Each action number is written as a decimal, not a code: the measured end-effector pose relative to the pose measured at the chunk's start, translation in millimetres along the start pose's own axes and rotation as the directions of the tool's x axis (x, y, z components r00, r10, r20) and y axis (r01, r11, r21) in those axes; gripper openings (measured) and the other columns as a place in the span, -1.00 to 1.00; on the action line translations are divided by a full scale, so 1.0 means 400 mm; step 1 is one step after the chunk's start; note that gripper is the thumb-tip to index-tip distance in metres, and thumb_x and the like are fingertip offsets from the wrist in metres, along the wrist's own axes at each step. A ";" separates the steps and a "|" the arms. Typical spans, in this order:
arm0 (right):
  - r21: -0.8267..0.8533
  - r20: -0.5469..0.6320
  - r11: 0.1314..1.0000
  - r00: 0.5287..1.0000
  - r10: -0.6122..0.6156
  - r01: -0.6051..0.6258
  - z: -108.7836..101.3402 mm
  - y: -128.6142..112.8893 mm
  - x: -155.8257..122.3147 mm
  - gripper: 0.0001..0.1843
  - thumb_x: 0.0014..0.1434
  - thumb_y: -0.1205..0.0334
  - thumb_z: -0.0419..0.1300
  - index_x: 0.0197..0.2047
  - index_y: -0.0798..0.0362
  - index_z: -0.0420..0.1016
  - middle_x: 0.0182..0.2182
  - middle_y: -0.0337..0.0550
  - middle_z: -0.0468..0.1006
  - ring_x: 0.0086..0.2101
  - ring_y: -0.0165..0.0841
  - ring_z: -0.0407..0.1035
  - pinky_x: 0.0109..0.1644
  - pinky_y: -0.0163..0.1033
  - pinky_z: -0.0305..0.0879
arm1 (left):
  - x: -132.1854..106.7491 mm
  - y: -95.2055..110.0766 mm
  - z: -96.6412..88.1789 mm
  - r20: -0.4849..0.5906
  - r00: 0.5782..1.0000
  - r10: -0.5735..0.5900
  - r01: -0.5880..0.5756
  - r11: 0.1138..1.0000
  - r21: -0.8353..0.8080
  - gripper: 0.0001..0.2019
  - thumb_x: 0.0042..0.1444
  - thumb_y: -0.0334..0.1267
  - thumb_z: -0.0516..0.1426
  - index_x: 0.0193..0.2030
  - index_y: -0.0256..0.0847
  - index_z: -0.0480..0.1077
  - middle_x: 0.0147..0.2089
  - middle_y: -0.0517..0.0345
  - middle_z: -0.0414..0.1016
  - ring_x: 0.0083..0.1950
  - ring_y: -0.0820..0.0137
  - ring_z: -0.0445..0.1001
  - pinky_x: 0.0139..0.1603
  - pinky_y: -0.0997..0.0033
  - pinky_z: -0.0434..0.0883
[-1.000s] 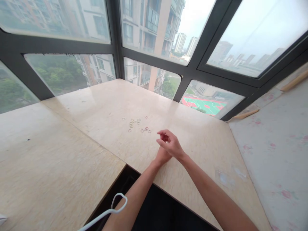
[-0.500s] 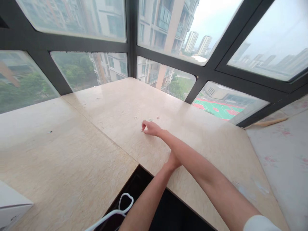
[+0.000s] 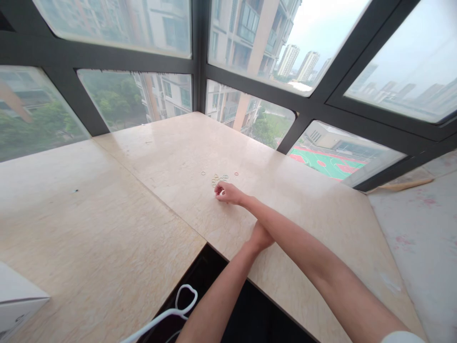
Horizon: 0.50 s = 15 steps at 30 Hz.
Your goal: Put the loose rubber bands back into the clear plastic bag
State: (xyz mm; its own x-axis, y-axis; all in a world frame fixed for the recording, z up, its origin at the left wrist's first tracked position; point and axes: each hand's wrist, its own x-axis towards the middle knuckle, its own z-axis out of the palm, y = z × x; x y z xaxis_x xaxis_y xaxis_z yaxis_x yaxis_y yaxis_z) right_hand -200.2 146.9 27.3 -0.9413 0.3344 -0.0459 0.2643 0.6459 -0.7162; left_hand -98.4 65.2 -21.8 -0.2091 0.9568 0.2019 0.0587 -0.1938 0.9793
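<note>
Several small rings point(image 3: 218, 178), pale ones and a red one point(image 3: 236, 174), lie scattered on the light stone tabletop point(image 3: 171, 157). My right hand point(image 3: 228, 193) reaches out to the near edge of that scatter. Its fingertips are pinched together on the table, with what looks like one pale ring between them. My left hand point(image 3: 260, 237) rests on the table nearer to me, under my right forearm. Its fingers are hidden by that arm.
A dark gap point(image 3: 221, 286) opens at the table's near edge, with a white looped cord point(image 3: 178, 308) lying in it. The corner of a white box point(image 3: 17, 300) is at lower left. Dark-framed windows point(image 3: 200, 57) ring the table. A flowered cloth point(image 3: 421, 228) and a wooden stick point(image 3: 405, 184) are at right.
A second ago both hands were together near the middle of the table. My right hand then reached out to the rings and has now drawn back slightly, pinched. My left hand stayed behind.
</note>
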 end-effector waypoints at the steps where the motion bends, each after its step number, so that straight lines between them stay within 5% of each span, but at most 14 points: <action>1: 0.055 -0.017 0.998 1.000 0.018 -0.017 0.001 0.003 -0.016 -0.85 0.00 0.41 0.17 -0.31 0.09 0.32 -0.36 -0.21 0.47 -0.49 -0.48 0.32 -0.51 -0.39 0.24 | 0.002 -0.002 -0.001 -0.012 1.000 -0.005 0.005 1.000 0.024 -0.94 0.09 -0.33 0.15 -0.32 -0.19 0.30 -0.18 -0.13 0.46 -0.12 0.09 0.39 -0.06 0.00 0.40; 6: 0.300 -0.088 0.953 0.993 0.077 -0.048 -0.020 -0.012 -0.129 -0.79 0.05 0.22 0.19 -0.24 0.10 0.32 -0.40 -0.22 0.46 -0.56 -0.53 0.28 -0.62 -0.44 0.20 | 0.018 0.005 -0.003 -0.019 1.000 -0.007 0.010 0.989 0.149 -0.90 0.01 -0.46 0.12 -0.39 -0.19 0.28 -0.31 0.00 0.44 -0.21 0.19 0.39 -0.09 0.12 0.41; 11: 0.697 -0.163 0.716 0.964 0.208 -0.037 -0.092 -0.047 -0.284 -0.63 -0.08 0.17 0.36 -0.20 0.11 0.43 -0.44 -0.26 0.45 -0.58 -0.57 0.21 -0.61 -0.44 0.09 | 0.027 0.012 0.003 -0.039 0.999 -0.008 0.018 0.965 0.262 -0.89 -0.02 -0.50 0.09 -0.40 -0.21 0.29 -0.45 0.12 0.35 -0.36 0.32 0.37 -0.36 0.34 0.36; 15: 0.781 -0.228 0.624 0.922 0.312 -0.018 -0.158 -0.038 -0.417 -0.64 -0.11 0.15 0.40 -0.24 0.08 0.48 -0.47 -0.31 0.42 -0.64 -0.61 0.09 -0.60 -0.40 0.02 | 0.032 0.015 -0.002 -0.031 0.999 0.030 -0.022 0.974 0.227 -0.91 0.07 -0.39 0.08 -0.44 -0.25 0.34 -0.49 0.17 0.37 -0.44 0.41 0.34 -0.42 0.41 0.31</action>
State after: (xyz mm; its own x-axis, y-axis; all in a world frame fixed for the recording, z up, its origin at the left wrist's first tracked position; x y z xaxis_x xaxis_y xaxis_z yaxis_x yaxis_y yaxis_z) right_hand -33.8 124.8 89.9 -0.7380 0.6663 -0.1069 0.0181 -0.1388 -0.9902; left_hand -101.5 76.2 -13.3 -0.2376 0.9434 0.2314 0.2835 -0.1605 0.9454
